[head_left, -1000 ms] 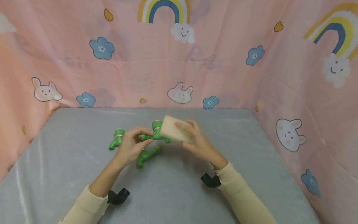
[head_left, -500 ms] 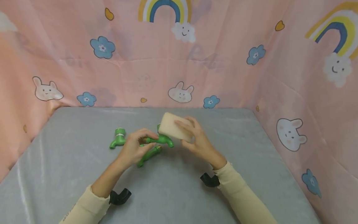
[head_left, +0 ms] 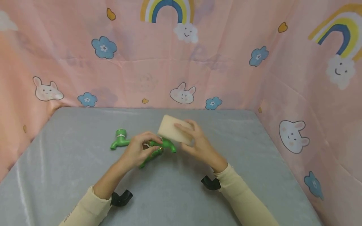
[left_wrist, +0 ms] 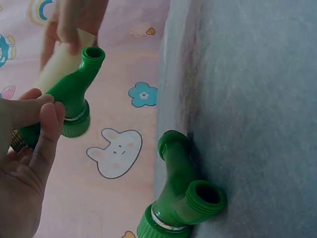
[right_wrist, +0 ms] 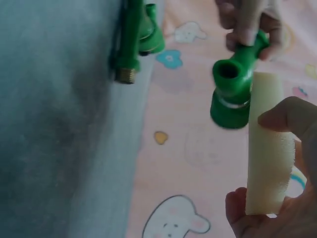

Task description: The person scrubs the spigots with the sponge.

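My left hand (head_left: 138,150) pinches a green faucet (head_left: 167,143) near its brass threaded end, holding it above the table. In the left wrist view this faucet (left_wrist: 74,89) shows its spout and ribbed green cap. My right hand (head_left: 202,146) grips a pale cream sponge (head_left: 172,128) between thumb and fingers. The sponge (right_wrist: 267,148) is right beside the held faucet (right_wrist: 235,89) in the right wrist view; whether they touch, I cannot tell. From the head, the sponge hides part of that faucet.
A second green faucet (head_left: 121,138) stands on the grey table (head_left: 169,194) left of my left hand. Another green faucet (head_left: 150,158) lies just below the held one, partly covered by my fingers. Pink patterned cloth (head_left: 135,75) hangs behind and at both sides.
The held faucet has turned, its spout swinging right and down, and its cap has gone behind the sponge. My left hand has shifted slightly right; the sponge has moved slightly left.
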